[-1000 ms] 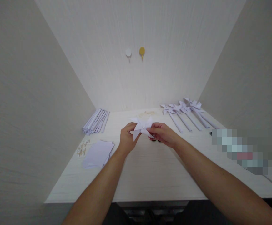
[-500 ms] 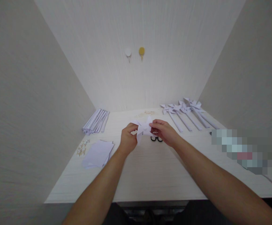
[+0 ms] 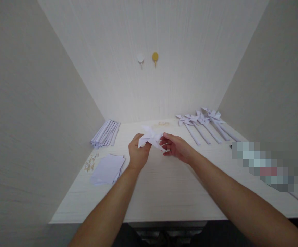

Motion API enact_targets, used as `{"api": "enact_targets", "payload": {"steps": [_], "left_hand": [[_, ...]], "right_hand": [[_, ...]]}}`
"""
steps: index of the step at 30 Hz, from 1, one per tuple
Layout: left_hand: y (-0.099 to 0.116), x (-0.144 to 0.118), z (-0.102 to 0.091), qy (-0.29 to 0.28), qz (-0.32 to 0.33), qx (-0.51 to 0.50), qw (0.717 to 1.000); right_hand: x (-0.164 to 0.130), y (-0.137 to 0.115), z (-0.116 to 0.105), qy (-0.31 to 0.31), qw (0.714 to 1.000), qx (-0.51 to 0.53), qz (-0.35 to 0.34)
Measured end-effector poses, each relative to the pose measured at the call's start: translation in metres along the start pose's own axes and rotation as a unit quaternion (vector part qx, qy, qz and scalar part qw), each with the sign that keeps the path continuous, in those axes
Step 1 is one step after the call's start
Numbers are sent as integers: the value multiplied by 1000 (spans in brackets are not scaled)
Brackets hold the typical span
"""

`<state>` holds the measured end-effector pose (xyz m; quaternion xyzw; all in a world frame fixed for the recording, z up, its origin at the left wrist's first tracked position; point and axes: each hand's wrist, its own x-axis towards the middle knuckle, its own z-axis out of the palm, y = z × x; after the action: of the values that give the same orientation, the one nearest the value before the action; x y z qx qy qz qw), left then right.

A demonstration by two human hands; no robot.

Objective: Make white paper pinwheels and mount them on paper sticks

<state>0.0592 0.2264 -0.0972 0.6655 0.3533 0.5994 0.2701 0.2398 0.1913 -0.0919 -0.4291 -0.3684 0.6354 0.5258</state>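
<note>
A white folded-paper pinwheel [image 3: 150, 136] is held above the table, its pointed blades spread out. My left hand [image 3: 138, 152] grips it from the left, thumb and fingers closed around its lower part. At its right edge is my right hand [image 3: 176, 147], with fingers loosely curled and apart; whether a fingertip touches the blade is hard to tell. A small dark bit shows between the right fingers, where the black scissors lay in view before; the hand hides the rest.
Rolled paper sticks [image 3: 106, 133] lie at the back left. Nearer are a stack of white paper [image 3: 109, 168] and small pale pieces [image 3: 90, 162]. More small pieces [image 3: 163, 124] lie at the back. Several pinwheels on sticks [image 3: 201, 125] line the back right. A blurred-out object [image 3: 264, 166] lies at right.
The pinwheel has shifted left and turned, tilting in my left hand. My right fingers have loosened from its blade and spread. The scissors' handles have become covered by my right hand.
</note>
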Motion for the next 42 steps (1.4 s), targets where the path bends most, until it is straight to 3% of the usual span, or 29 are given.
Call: {"api": "enact_targets", "payload": {"steps": [4, 9, 26, 33, 38, 42], "left_hand": [[-1, -2, -2, -26, 42, 4, 999], [-7, -1, -5, -73, 97, 10, 993], [-10, -3, -3, -58, 73, -13, 995], [-8, -1, -3, -79, 84, 5, 993], [-6, 1, -4, -94, 95, 21, 991], [-10, 3, -3, -107, 109, 40, 987]], "right_hand": [[-5, 1, 7, -47, 999, 0, 8], [-2, 2, 5, -34, 999, -1, -16], [1, 5, 2, -28, 994, -68, -76], [0, 2, 2, -24, 989, -109, -100], [6, 3, -3, 53, 973, -158, -158], [8, 5, -5, 138, 939, -201, -243]]}}
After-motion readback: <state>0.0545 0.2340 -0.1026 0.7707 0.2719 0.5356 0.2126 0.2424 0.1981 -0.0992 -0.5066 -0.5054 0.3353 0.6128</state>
